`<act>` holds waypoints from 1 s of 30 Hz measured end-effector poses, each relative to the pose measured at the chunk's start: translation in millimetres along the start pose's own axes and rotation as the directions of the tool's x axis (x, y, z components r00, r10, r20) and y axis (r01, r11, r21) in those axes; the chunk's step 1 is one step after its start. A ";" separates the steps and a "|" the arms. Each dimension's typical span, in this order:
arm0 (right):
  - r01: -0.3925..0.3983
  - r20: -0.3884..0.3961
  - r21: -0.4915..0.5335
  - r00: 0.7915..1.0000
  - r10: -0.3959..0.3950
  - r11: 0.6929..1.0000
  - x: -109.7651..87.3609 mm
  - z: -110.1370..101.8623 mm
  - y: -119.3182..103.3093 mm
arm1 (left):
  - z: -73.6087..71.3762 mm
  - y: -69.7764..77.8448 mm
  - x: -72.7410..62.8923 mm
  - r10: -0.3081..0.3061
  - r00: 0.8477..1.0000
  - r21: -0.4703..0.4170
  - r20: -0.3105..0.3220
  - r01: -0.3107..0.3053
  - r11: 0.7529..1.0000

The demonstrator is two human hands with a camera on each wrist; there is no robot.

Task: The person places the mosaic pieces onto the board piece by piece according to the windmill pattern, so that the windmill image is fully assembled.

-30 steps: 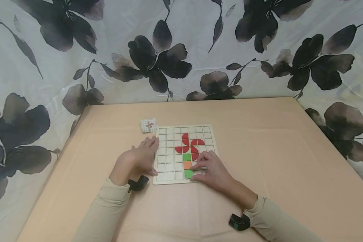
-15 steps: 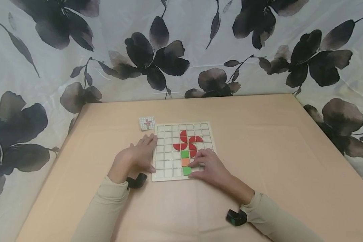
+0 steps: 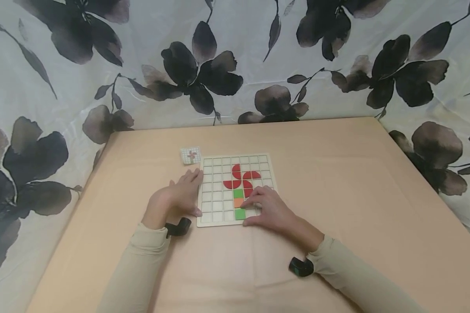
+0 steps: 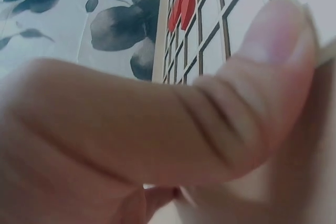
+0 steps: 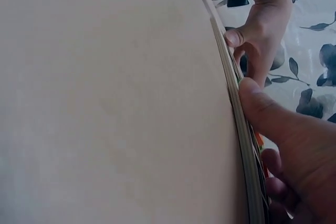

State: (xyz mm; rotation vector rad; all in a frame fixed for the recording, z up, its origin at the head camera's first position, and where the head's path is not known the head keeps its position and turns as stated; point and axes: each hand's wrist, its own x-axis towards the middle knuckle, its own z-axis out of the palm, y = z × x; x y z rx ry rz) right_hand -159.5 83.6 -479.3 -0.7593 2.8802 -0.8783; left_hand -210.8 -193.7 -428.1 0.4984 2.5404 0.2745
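A square wooden grid board (image 3: 217, 206) lies on the table, holding several red quarter-round pieces (image 3: 252, 174) in a pinwheel shape. Below them runs a column of a green tile (image 3: 238, 193), an orange tile (image 3: 238, 202) and a lower green tile (image 3: 240, 214). My right hand (image 3: 272, 213) pinches this lower tile, index finger at its upper edge and thumb at its lower edge. My left hand (image 3: 176, 195) rests along the board's left side with fairly straight fingers. Its thumb (image 4: 278, 35) presses the board's edge in the left wrist view.
A small pattern card (image 3: 190, 155) with a red pinwheel printed on it lies beyond the board's upper left corner. Behind the table (image 3: 337, 174) hangs a white cloth with dark flowers (image 3: 203, 82). Black wrist cameras (image 3: 300, 267) sit on both sleeves.
The head view has shifted a little, so the board and hands appear slightly higher. Both hands keep their places on the board, and the tiles stay in the same squares.
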 end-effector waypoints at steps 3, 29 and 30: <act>-0.024 0.032 0.029 0.999 0.023 0.999 5.1 -1.9 6.2 | 3.1 -12.6 5.6 0.024 1.000 -0.022 -0.017 -0.024 0.999; 0.303 0.139 -0.299 0.952 -0.273 0.905 27.0 2.0 18.0 | 28.9 -21.5 -13.1 0.095 0.955 -0.039 -0.282 -0.111 0.993; 0.303 0.144 -0.296 0.952 -0.271 0.906 27.0 1.7 18.2 | 29.3 -23.1 -14.2 0.085 0.955 -0.055 -0.283 -0.105 0.993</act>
